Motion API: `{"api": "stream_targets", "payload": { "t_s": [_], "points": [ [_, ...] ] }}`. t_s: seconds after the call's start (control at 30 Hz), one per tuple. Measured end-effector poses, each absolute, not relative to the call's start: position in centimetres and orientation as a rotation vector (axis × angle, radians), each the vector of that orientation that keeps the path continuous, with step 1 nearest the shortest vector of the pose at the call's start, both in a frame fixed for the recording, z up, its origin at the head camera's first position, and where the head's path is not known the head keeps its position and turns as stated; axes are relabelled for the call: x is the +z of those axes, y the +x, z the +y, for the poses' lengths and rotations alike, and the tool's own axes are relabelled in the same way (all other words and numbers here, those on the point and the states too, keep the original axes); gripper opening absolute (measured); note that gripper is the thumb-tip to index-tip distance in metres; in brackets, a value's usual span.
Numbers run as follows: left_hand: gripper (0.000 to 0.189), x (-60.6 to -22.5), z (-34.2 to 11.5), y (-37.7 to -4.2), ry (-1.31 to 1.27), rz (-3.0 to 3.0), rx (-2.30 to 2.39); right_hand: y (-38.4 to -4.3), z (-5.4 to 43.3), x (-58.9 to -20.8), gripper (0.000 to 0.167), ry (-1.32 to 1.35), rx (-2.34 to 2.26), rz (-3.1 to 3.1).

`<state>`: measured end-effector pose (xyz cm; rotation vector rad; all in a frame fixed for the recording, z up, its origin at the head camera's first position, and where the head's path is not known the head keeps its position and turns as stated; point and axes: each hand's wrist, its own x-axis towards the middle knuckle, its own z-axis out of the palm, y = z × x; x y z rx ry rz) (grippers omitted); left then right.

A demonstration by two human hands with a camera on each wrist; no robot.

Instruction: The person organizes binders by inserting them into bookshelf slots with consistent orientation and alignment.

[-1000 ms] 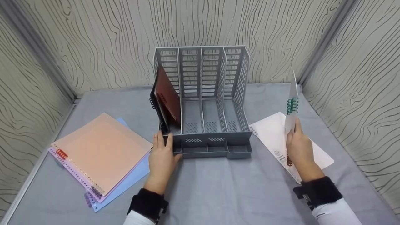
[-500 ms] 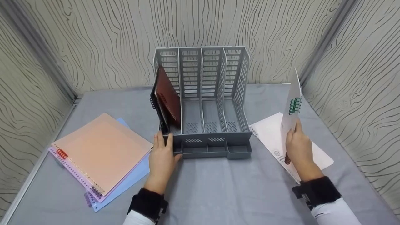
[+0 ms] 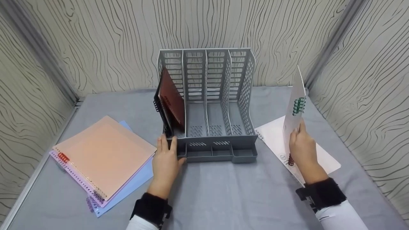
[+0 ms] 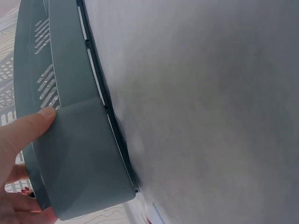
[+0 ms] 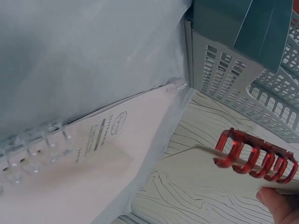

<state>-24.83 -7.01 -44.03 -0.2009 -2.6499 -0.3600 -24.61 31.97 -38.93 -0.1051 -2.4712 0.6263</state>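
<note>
My left hand (image 3: 166, 166) grips the front left corner of a grey desk file organizer (image 3: 220, 139). In the left wrist view its thumb (image 4: 42, 120) lies on the front bin, with the fingers around the corner. My right hand (image 3: 305, 147) holds a white loose-leaf notebook (image 3: 291, 123) upright by its bound edge, right of the organizer. Green rings (image 3: 298, 106) show above that hand and red rings (image 5: 254, 156) below it. Under the held notebook lies another white notebook (image 5: 135, 135) with clear rings. A brown notebook (image 3: 172, 99) and a black one (image 3: 162, 111) stand in the organizer's leftmost slot.
On the left of the grey cloth (image 3: 220, 198) lies a stack: an orange notebook (image 3: 105, 153) on purple and blue ones (image 3: 134, 182). Patterned panels (image 3: 204, 25) wall the table at the back and sides. The organizer's front has small bins (image 3: 244, 153).
My right hand has shifted slightly left with the white notebook, which has turned so more of its face shows. My left hand stays in place on the organizer.
</note>
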Motion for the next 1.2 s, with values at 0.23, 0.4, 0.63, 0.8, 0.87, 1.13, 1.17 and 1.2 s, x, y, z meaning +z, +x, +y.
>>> {"api": "stream_targets", "payload": {
  "t_s": [0.23,0.4,0.63,0.8,0.87,1.13,1.17,1.2],
  "points": [
    [0.083,-44.0,-7.0,-24.8,-0.199,-2.654,-0.334,-24.9,31.3,-38.4,0.041,-0.081,0.627,-2.439],
    [0.082,-44.0,-7.0,-24.8,-0.196,-2.66,-0.347,-25.1,30.8,-38.0,0.041,-0.066,0.622,-2.416],
    [0.082,-43.9,-7.0,-24.8,-0.192,-2.663,-0.34,-25.2,29.9,-37.2,0.041,-0.015,0.636,-2.391],
    [0.082,-43.9,-6.9,-24.8,-0.196,-2.645,-0.341,-25.2,29.3,-36.7,0.04,0.031,0.631,-2.361],
    [0.082,-44.0,-6.9,-24.8,-0.2,-2.632,-0.343,-25.2,29.0,-36.4,0.039,0.044,0.63,-2.346],
    [0.084,-44.0,-6.9,-24.7,-0.207,-2.629,-0.327,-25.1,27.8,-35.6,0.034,0.159,0.568,-2.301],
    [0.084,-44.0,-6.9,-24.7,-0.207,-2.63,-0.328,-25.1,27.6,-35.5,0.034,0.156,0.576,-2.301],
    [0.084,-44.0,-6.9,-24.7,-0.207,-2.632,-0.33,-25.1,27.4,-35.4,0.033,0.152,0.584,-2.3]
  ]
}}
